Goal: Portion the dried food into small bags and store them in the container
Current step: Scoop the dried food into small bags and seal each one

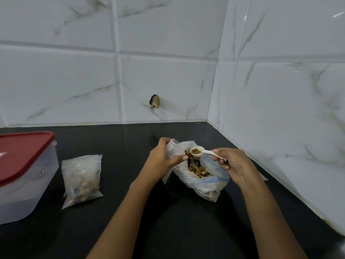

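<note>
Black table [168, 225] in a corner of tiled wall [168, 75]; a dark chip [154, 101] is showing in one tile low on the back wall.

Left hand [160, 161] is gripping a small bag [172, 147] of clear plastic at the far left edge of the large bag [205, 184]. Its fingers [164, 142] are curling over the top of the plastic, thumb pressing from the near side. Cannot tell where the small bag ends and the large one begins.

Right hand [235, 165] is pinching the handle of a white spoon [204, 152], its fingers [222, 161] closing narrow round it. The spoon bowl is sitting level just above the open mouth of the large bag, carrying a small load of brown pieces and pointing toward the left hand.

Dried food [196, 168], brown and yellow bits, is lying inside the large bag, which is slumping on the table between the two hands.

A filled small bag [82, 180] is lying flat on the table well to the left, apart from both hands. Just beyond it, at the left edge, the translucent container [24, 193] is standing with its red lid [22, 152] on.
</note>
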Demonstrator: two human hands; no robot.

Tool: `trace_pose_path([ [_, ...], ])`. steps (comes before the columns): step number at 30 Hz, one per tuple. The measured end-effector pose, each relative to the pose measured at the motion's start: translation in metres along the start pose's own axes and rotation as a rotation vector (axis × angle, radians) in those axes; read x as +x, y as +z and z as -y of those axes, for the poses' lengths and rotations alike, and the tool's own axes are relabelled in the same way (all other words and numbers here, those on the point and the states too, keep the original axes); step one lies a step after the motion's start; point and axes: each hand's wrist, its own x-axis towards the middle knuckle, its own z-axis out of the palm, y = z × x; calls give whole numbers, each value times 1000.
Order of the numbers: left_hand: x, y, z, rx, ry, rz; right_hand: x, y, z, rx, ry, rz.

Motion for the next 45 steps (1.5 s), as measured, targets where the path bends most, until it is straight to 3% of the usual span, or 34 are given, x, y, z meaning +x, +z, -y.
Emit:
trace_pose_path([
  [8,3,1,5,119,-10,-17,-11,8,5,101,-236,151],
  [13,1,3,1,68,11,-20,-13,21,-1,-416,-598,144],
  [19,0,4,0,-51,15,-47,-7,21,-6,-693,-1110,99],
  [22,0,4,-1,-77,16,-54,-5,20,-7,-732,-1194,68],
  [27,-1,5,-2,-76,1,-59,-4,17,-5,-724,-1208,47],
  [32,-1,7,-2,-44,-36,-41,-11,12,3,-467,-790,-53],
  [36,0,9,-1,28,-81,-36,-5,12,-2,-728,-583,-108],
  [42,0,9,2,98,-116,-2,-5,24,-3,-1169,-600,-91],
  [45,1,10,4,125,-122,32,2,29,-2,-1329,-534,6],
])
